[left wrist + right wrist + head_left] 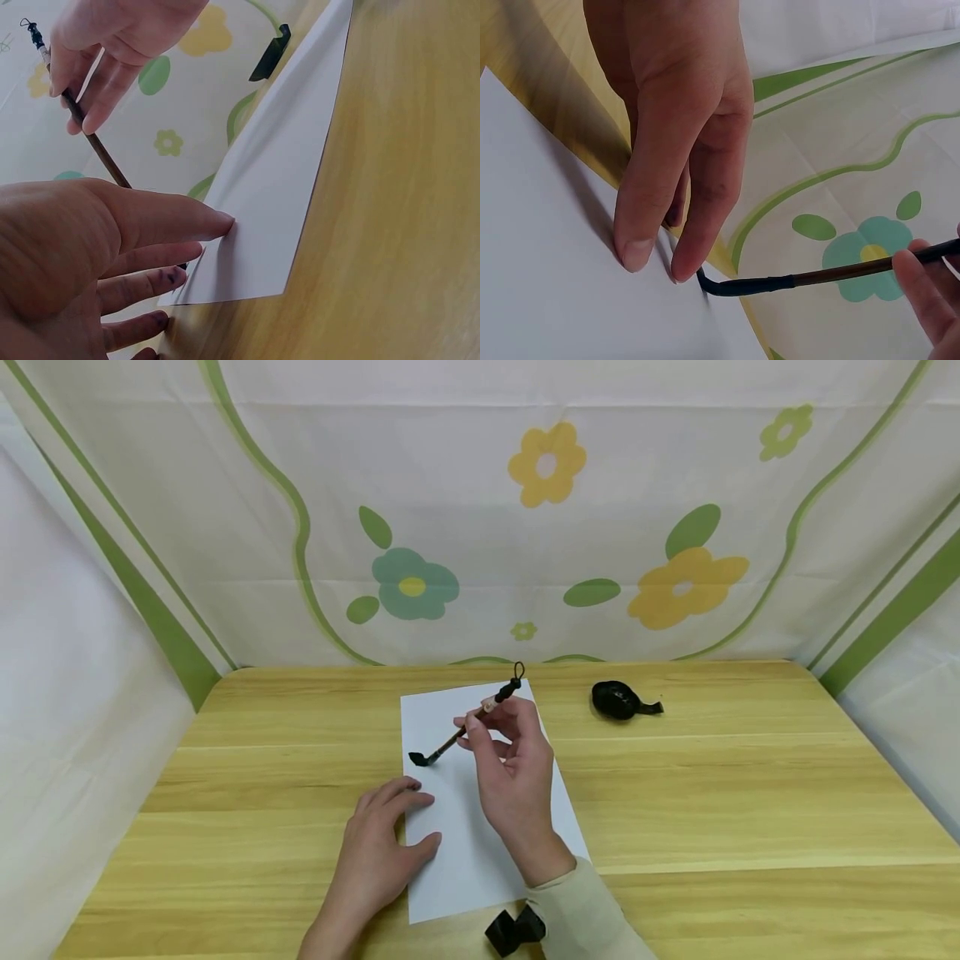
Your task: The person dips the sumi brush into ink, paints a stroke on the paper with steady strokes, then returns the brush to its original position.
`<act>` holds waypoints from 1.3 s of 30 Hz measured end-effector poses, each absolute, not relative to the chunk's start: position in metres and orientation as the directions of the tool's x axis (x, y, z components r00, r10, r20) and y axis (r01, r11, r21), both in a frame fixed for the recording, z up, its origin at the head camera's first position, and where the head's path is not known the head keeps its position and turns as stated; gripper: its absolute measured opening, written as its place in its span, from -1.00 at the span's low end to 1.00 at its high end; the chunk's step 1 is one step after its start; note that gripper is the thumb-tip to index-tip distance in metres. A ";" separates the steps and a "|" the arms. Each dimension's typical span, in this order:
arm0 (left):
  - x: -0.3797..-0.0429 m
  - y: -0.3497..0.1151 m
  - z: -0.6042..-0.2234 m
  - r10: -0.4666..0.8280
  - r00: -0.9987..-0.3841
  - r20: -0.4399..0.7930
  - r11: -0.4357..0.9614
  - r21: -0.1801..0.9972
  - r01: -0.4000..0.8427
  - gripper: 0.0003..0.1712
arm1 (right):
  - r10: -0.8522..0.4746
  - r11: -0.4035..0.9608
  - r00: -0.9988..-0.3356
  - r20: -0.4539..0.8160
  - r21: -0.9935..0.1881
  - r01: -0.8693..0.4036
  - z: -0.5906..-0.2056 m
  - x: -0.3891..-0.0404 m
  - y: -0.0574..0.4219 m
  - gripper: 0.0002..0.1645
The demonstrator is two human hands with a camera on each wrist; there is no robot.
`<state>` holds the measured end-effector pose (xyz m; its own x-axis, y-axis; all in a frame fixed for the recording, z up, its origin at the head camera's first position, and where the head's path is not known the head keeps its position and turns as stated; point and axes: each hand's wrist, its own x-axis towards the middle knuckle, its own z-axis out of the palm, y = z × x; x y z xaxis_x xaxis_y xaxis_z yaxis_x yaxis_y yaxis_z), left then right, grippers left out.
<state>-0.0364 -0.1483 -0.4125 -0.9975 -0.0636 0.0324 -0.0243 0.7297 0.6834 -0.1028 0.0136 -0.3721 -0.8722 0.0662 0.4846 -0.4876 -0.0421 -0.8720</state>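
While the left hand (377,852) lies spread, the right hand (519,772) pinches a slim brown-handled brush (454,741) with black bristles (417,759)

Its bent bristles sit just inside the left edge of a rectangular white paper sheet (465,835). The left thumb and fingers, apart, rest across that edge. Yellow wood-grain table (255,802) gives wide room either side; a glossy, rounded black object (615,701) lies to the right, near the far edge.

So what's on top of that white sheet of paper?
The left hand touches the paper near its left edge; the right hand holds a brush over it. What the hands cover can't be seen.
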 end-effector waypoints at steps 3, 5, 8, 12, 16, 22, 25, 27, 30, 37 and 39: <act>-0.037 -0.148 -0.413 -0.062 -0.997 0.035 0.731 0.682 -0.022 -0.61 | 0.068 -0.041 -0.869 0.490 -0.869 -0.493 -0.373 -0.103 0.013 -0.81; -0.036 -0.148 -0.412 -0.062 -0.997 0.037 0.731 0.683 -0.020 -0.61 | 0.069 -0.039 -0.869 0.490 -0.869 -0.494 -0.373 -0.103 0.013 -0.82; -0.036 -0.148 -0.412 -0.061 -0.997 0.042 0.728 0.686 -0.016 -0.61 | 0.066 -0.035 -0.867 0.494 -0.867 -0.497 -0.373 -0.103 0.013 -0.82; -0.036 -0.147 -0.412 -0.060 -0.997 0.051 0.725 0.689 -0.008 -0.61 | 0.066 -0.027 -0.864 0.499 -0.865 -0.502 -0.373 -0.103 0.013 -0.81; -0.036 -0.147 -0.411 -0.060 -0.997 0.054 0.724 0.689 -0.006 -0.61 | 0.070 -0.025 -0.865 0.497 -0.866 -0.500 -0.374 -0.104 0.014 -0.81; -0.036 -0.147 -0.411 -0.061 -0.997 0.047 0.724 0.689 -0.012 -0.61 | 0.077 -0.012 -0.857 0.510 -0.859 -0.512 -0.374 -0.104 0.013 -0.80; -0.035 -0.147 -0.411 -0.060 -0.997 0.047 0.727 0.686 -0.011 -0.61 | 0.082 -0.003 -0.853 0.516 -0.855 -0.518 -0.374 -0.103 0.012 -0.80; -0.035 -0.148 -0.411 -0.060 -0.997 0.046 0.729 0.684 -0.012 -0.61 | 0.083 0.006 -0.850 0.520 -0.853 -0.522 -0.375 -0.102 0.011 -0.80; -0.035 -0.148 -0.411 -0.060 -0.997 0.044 0.731 0.682 -0.014 -0.61 | 0.079 0.025 -0.843 0.532 -0.847 -0.531 -0.374 -0.101 0.011 -0.81; -0.036 -0.148 -0.411 -0.058 -0.997 0.050 0.732 0.681 -0.008 -0.61 | 0.075 0.035 -0.838 0.540 -0.842 -0.539 -0.374 -0.100 0.011 -0.81; -0.036 -0.148 -0.412 -0.058 -0.997 0.054 0.732 0.682 -0.006 -0.61 | 0.075 0.037 -0.837 0.541 -0.841 -0.540 -0.374 -0.100 0.011 -0.81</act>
